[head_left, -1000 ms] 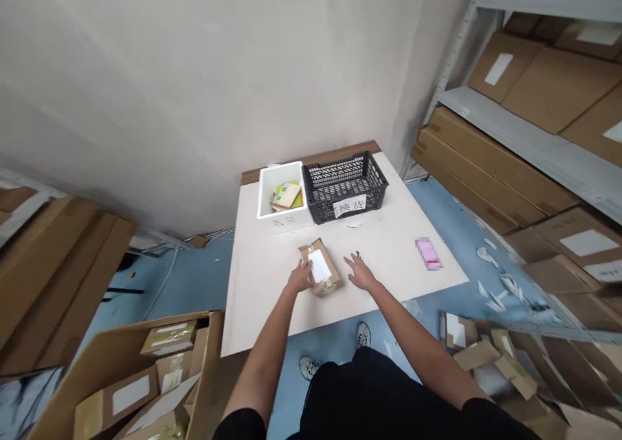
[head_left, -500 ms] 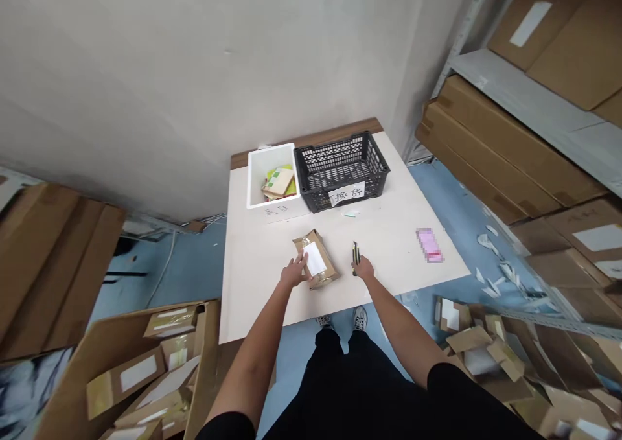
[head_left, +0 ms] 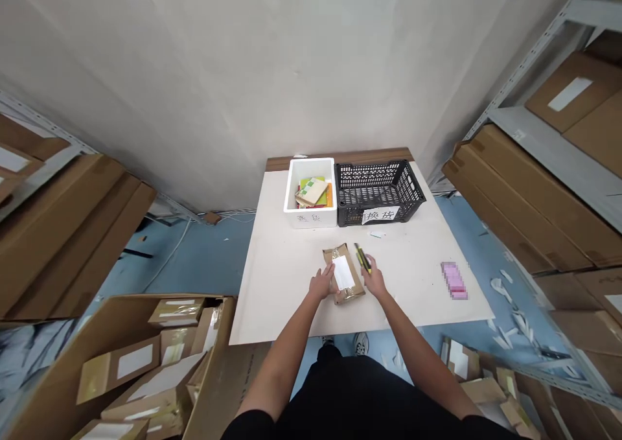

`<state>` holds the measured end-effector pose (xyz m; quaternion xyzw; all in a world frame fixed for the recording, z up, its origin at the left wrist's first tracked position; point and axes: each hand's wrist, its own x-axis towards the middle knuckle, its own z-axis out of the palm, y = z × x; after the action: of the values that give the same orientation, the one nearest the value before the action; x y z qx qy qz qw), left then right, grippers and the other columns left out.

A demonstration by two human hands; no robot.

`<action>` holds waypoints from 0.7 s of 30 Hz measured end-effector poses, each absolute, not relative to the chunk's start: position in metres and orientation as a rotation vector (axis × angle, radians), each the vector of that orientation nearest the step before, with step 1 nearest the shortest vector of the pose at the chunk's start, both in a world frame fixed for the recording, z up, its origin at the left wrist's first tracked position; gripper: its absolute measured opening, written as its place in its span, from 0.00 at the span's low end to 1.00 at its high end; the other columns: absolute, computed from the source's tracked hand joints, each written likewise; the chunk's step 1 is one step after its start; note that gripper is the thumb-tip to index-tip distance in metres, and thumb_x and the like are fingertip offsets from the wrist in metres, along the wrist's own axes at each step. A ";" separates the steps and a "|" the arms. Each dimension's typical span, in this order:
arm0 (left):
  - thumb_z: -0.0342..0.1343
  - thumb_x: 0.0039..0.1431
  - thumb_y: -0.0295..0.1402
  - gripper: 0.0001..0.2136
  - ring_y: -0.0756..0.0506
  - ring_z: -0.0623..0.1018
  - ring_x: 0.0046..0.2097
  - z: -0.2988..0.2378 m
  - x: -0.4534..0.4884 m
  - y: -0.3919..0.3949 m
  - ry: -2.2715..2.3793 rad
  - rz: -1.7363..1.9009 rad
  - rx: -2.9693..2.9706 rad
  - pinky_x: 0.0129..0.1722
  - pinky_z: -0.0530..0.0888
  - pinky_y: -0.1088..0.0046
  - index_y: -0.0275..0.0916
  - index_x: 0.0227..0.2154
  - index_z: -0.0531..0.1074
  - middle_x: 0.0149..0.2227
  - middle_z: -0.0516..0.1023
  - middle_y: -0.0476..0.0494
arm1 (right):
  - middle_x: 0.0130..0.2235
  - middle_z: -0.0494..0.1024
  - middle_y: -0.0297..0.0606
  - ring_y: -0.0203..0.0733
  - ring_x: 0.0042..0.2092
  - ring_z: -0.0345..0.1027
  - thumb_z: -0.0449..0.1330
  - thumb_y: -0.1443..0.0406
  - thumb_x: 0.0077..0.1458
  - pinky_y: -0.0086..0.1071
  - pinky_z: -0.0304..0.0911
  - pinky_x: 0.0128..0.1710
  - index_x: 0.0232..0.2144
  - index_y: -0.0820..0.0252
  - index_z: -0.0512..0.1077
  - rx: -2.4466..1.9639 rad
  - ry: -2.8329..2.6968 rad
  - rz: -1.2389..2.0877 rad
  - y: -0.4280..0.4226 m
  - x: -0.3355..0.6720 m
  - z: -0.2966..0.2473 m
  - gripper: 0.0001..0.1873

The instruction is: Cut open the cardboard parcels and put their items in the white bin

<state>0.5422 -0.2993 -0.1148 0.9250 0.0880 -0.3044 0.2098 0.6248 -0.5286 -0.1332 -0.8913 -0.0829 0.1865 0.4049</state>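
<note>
1. Two hands work at the tabletop (head_left: 275,291): the left hand (head_left: 322,284) lies on the parcel's left edge, fingers reaching its label; gripping or merely pressing, I cannot tell.
2. The right hand (head_left: 374,278) is closed around a knife (head_left: 363,260), just right of the parcel, tip pointing away from the body. Whether the blade is out is too blurred to tell.
3. The parcel (head_left: 344,273) lies flat near the tabletop's front, before the white box and crate.
4. To steady it well, I would press evenly from the left side, keep those fingers clear of the knife and hold its handle firmly.
5. The white box (head_left: 311,219) holds a loose stack of booklets (head_left: 311,192).
6. Touching its right side, the mesh crate (head_left: 350,217) bears a paper sign.
7. Lower left, a big carton (head_left: 116,326) holds taped, labelled boxes (head_left: 119,365).
</note>
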 end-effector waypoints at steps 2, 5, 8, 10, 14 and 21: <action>0.66 0.52 0.47 0.54 0.24 0.52 0.74 -0.115 0.541 -0.297 0.217 -0.817 2.559 0.62 0.68 0.45 0.58 0.75 0.38 0.78 0.33 0.48 | 0.47 0.83 0.39 0.47 0.44 0.78 0.51 0.60 0.67 0.34 0.68 0.45 0.68 0.52 0.59 -2.367 -0.397 0.467 -0.501 0.618 -0.117 0.28; 0.66 0.53 0.48 0.53 0.24 0.54 0.73 -0.117 0.537 -0.296 0.193 -0.759 2.539 0.61 0.68 0.46 0.59 0.75 0.37 0.78 0.34 0.48 | 0.50 0.82 0.44 0.48 0.49 0.77 0.52 0.64 0.67 0.34 0.65 0.48 0.67 0.55 0.61 -2.553 -0.440 0.530 -0.460 0.609 -0.106 0.27; 0.66 0.54 0.48 0.53 0.26 0.56 0.73 -0.123 0.533 -0.294 0.189 -0.695 2.510 0.61 0.68 0.49 0.59 0.75 0.37 0.78 0.35 0.48 | 0.51 0.82 0.46 0.49 0.49 0.77 0.52 0.66 0.67 0.33 0.64 0.45 0.68 0.56 0.59 -2.638 -0.446 0.583 -0.436 0.604 -0.104 0.29; 0.65 0.54 0.49 0.53 0.27 0.58 0.72 -0.128 0.532 -0.292 0.174 -0.657 2.496 0.60 0.69 0.50 0.58 0.75 0.37 0.78 0.35 0.48 | 0.50 0.82 0.46 0.49 0.48 0.77 0.51 0.66 0.67 0.33 0.63 0.44 0.68 0.56 0.58 -2.663 -0.486 0.603 -0.433 0.601 -0.103 0.29; 0.63 0.55 0.53 0.53 0.28 0.60 0.71 -0.136 0.530 -0.287 0.109 -0.617 2.494 0.61 0.69 0.52 0.57 0.75 0.35 0.78 0.34 0.50 | 0.49 0.82 0.43 0.49 0.49 0.76 0.51 0.66 0.67 0.33 0.61 0.43 0.68 0.54 0.58 -2.739 -0.516 0.719 -0.441 0.596 -0.096 0.28; 0.63 0.55 0.57 0.52 0.27 0.61 0.69 -0.143 0.531 -0.282 0.087 -0.597 2.546 0.59 0.71 0.53 0.58 0.75 0.37 0.78 0.37 0.55 | 0.51 0.80 0.45 0.50 0.50 0.76 0.56 0.66 0.64 0.33 0.61 0.42 0.67 0.54 0.58 -2.793 -0.481 0.877 -0.442 0.591 -0.070 0.30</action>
<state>0.5309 -0.2824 -0.1428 0.9397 0.0321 -0.2205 0.2595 0.5912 -0.4421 -0.0702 -0.9379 -0.1614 0.2944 0.0872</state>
